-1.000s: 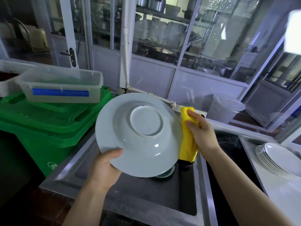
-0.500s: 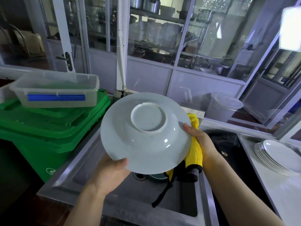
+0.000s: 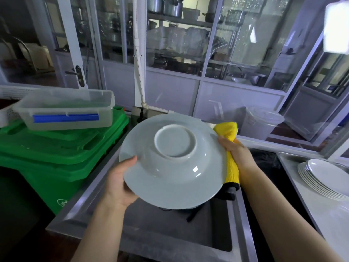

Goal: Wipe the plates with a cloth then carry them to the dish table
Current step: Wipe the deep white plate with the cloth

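Over a sink [image 3: 98,188], the left hand [image 3: 120,183] grips a pale upturned plate [image 3: 172,160] by its rim while the right hand [image 3: 236,151] clasps a yellow cloth [image 3: 229,146] against the opposite edge.

1 held plate [image 3: 172,161], 1 plate stack [image 3: 324,178], 1 yellow cloth [image 3: 229,148], 1 clear tub [image 3: 66,110], 2 hands.

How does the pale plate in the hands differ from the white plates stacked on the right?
The pale grey-blue deep plate is held tilted above the sink, underside to the camera; the stack of flat white plates lies level on the metal counter. The held plate is single and deeper. Both are round and glossy.
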### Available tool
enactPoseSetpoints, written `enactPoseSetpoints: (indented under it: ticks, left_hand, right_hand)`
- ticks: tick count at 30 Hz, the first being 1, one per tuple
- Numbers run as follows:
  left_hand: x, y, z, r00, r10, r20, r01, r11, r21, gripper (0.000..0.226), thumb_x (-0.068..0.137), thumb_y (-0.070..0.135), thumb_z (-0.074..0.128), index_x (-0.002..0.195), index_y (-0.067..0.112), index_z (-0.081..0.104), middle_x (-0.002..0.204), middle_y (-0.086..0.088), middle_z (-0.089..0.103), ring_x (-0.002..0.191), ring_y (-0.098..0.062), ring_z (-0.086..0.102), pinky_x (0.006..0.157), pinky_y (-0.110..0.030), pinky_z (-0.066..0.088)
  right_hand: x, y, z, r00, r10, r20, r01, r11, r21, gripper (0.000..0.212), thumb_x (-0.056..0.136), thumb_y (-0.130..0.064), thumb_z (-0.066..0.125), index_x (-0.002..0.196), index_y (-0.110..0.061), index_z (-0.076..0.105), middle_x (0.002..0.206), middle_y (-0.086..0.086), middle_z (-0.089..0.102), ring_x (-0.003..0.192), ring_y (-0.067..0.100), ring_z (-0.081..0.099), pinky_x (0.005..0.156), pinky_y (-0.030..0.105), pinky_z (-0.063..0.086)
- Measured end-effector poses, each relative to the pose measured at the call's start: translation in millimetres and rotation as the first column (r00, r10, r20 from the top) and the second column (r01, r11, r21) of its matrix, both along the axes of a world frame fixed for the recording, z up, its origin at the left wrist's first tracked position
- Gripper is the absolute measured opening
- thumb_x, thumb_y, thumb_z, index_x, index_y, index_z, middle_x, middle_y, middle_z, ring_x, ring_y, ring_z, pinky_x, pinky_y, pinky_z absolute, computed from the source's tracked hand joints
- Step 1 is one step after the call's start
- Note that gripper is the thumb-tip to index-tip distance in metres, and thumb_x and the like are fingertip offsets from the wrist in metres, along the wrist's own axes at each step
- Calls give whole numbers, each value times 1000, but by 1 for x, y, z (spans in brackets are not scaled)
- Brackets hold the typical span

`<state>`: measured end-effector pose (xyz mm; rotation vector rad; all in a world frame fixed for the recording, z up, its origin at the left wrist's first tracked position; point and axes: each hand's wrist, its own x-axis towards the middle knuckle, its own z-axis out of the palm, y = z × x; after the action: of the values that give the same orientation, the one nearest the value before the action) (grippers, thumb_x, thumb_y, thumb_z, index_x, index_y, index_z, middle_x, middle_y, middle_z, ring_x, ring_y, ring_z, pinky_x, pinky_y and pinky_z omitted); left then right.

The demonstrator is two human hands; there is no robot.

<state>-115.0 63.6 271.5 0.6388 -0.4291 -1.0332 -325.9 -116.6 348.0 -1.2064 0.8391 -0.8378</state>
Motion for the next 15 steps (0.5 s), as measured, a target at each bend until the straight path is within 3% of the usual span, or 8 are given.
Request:
enactPoseSetpoints:
  ticks: [3,6,8,10,15]
  left_hand:
    - [-15,-1,1,996,84,-20,-83,996,39,37,82,22,55,116,14,68,105,-10,73,93,-28,71,66,-38,58]
    - [-32,-7,14,995,91,30,-91,996,-2,42,82,17,55,124,16,61,112,-7,70,101,-26,68,73,-38,59]
    - [-42,-11,20,988,143,56,-142,990,-27,45,82,15,54,126,21,59,113,-4,70,103,-24,67,76,-37,58]
    - [-47,-17,22,976,208,64,-205,977,-53,43,81,15,52,122,25,60,110,0,71,103,-21,66,78,-35,57]
    - [-54,-23,24,946,323,35,-320,944,-75,48,81,16,58,128,24,54,110,3,73,101,-16,68,77,-29,58]
  right_hand:
    - [2,-4,-2,948,-264,-177,184,909,-373,18,92,-35,60,98,-18,63,88,2,72,78,17,68,64,29,53]
    - [6,1,-6,808,-369,-459,-84,700,-710,35,88,-49,56,106,-19,58,107,10,64,97,31,61,72,34,47]
    - [13,13,-12,724,-371,-581,-280,612,-740,59,84,-56,59,128,-17,53,124,13,56,108,34,54,81,37,44]
    - [22,30,-17,703,-351,-618,-376,554,-743,67,83,-62,51,137,-24,47,125,10,51,110,33,51,84,37,43]
    - [37,63,-22,755,-302,-581,-407,478,-778,50,99,-39,43,145,-21,35,127,11,45,113,35,44,90,39,39]
